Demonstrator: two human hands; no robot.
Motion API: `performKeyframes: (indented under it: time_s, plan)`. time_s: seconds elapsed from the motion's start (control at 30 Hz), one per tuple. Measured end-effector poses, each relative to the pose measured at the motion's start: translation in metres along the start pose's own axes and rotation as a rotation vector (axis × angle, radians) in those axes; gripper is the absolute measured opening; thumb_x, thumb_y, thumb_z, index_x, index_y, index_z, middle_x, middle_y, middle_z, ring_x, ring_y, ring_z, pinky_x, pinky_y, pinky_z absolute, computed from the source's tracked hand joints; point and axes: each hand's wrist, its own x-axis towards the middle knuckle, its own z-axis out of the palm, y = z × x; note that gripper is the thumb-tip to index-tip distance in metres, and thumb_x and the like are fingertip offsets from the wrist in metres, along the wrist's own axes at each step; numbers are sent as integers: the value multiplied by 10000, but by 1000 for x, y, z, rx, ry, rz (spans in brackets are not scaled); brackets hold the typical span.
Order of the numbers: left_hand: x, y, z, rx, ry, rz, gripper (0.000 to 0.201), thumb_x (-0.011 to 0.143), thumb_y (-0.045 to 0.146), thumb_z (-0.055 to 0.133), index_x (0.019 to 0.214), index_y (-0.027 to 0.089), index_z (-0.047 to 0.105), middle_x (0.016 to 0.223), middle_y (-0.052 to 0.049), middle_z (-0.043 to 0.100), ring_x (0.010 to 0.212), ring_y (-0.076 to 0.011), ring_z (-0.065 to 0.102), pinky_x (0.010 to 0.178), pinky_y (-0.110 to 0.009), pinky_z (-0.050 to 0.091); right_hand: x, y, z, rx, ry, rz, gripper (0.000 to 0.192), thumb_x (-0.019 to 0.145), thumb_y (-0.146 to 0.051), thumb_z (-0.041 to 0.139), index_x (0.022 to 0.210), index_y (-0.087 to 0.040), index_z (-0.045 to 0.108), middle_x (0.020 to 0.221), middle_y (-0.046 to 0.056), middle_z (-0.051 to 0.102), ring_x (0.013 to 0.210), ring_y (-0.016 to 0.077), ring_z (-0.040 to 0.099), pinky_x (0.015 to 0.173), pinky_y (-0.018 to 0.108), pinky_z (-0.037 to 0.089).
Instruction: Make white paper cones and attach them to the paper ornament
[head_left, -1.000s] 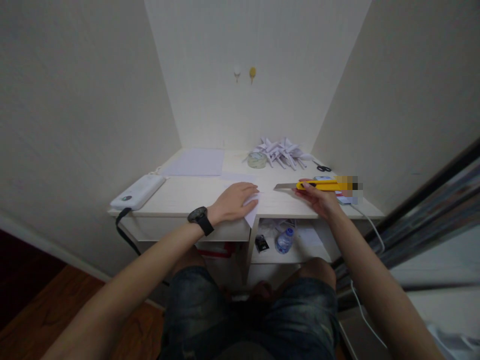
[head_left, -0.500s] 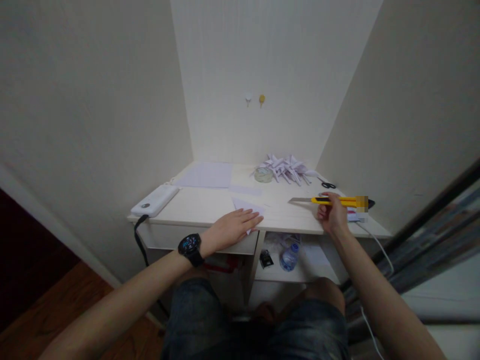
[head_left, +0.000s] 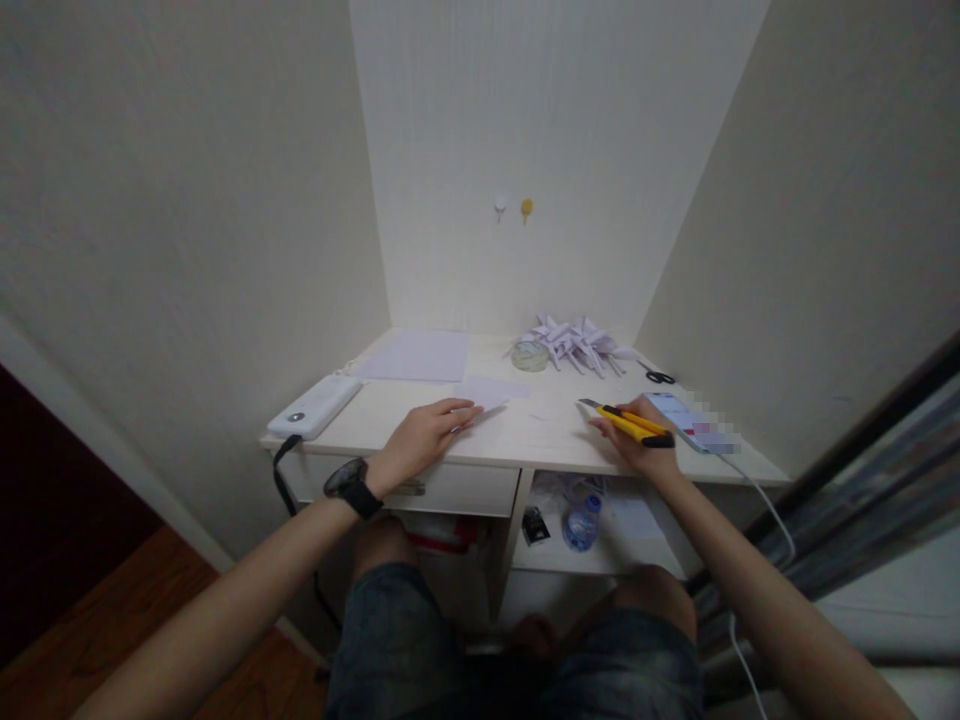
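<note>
My left hand (head_left: 431,437), with a black watch on the wrist, pinches a small piece of white paper (head_left: 489,408) over the front of the white desk (head_left: 555,440). In my right hand (head_left: 641,440) is a yellow and black utility knife (head_left: 631,424), its blade bare and pointing left. The knife is held just above the desk's right half. A thin paper sliver lies between the hands. Behind my left hand a flat strip of paper (head_left: 499,387) rests on the desk.
A large paper sheet (head_left: 416,356) lies at the back left, near a white power bank (head_left: 315,406). Folded paper pinwheels (head_left: 581,345), a tape roll (head_left: 530,355), black scissors (head_left: 660,377) and a phone (head_left: 686,420) occupy the right. A bottle (head_left: 583,523) stands on the shelf below.
My left hand has gone from lying flat on the paper to lifting it, shifting left. My right hand has moved left and lower, turning the knife and uncovering the phone.
</note>
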Motion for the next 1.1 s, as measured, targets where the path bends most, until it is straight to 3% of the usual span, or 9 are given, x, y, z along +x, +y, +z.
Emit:
performKeyframes:
  time_s: [0.1,0.23,0.37,0.47,0.6,0.73,0.87,1.1]
  plan:
    - [-2,3,0,-41,61,-3,351,1009,287,443,1308,249,624,1277,-52,681,1155,-194,660,1002,-393,554,-1,1,1,-347,-12,-154,457,789,-700,586,817,-244,603,678,64,694,633,255,674,580,320,458]
    - [-1,6,0,-29,125,6,350,1007,293,441,1286,211,636,1268,-56,683,1138,-192,672,994,-388,564,0,0,1,-458,-229,-384,454,939,-541,450,1089,-183,685,984,134,759,848,260,719,714,317,491]
    - [1,8,3,-28,142,6,347,1005,298,445,1252,177,657,1262,-69,681,1151,-197,665,1004,-391,558,3,-12,1,-662,-371,-379,474,967,-400,414,1320,-141,597,1111,167,731,935,281,709,750,331,491]
    - [3,7,7,-52,138,-38,348,1000,313,452,1237,180,669,1262,-66,680,1156,-198,662,1020,-399,546,9,-25,1,-837,-527,-343,490,903,-282,492,1373,-154,542,1147,168,715,914,288,707,721,327,481]
    - [3,4,14,-85,129,-107,350,992,325,460,1217,177,683,1263,-68,679,1163,-201,658,1035,-407,533,20,-40,0,-897,-693,-344,561,833,-184,517,1392,-162,489,1187,177,704,951,296,704,730,328,475]
    - [2,0,20,-105,104,-177,350,985,338,462,1197,187,696,1242,-69,688,1157,-210,661,1028,-417,535,29,-48,4,-919,-762,-381,509,816,-213,532,1317,-131,521,1079,196,730,920,315,710,706,340,477]
    - [1,-2,26,-118,161,-223,360,987,361,458,1189,186,698,1245,-74,688,1158,-213,661,1030,-431,533,36,-54,9,-1012,-796,-429,497,778,-220,536,1263,-114,558,1008,195,743,864,346,721,657,362,483]
    - [1,0,26,-125,216,-249,379,988,386,456,1166,161,704,1245,-98,686,1160,-220,660,1026,-443,536,37,-54,12,-1076,-792,-485,525,859,-251,447,1354,-96,525,1007,217,746,880,375,722,706,438,498]
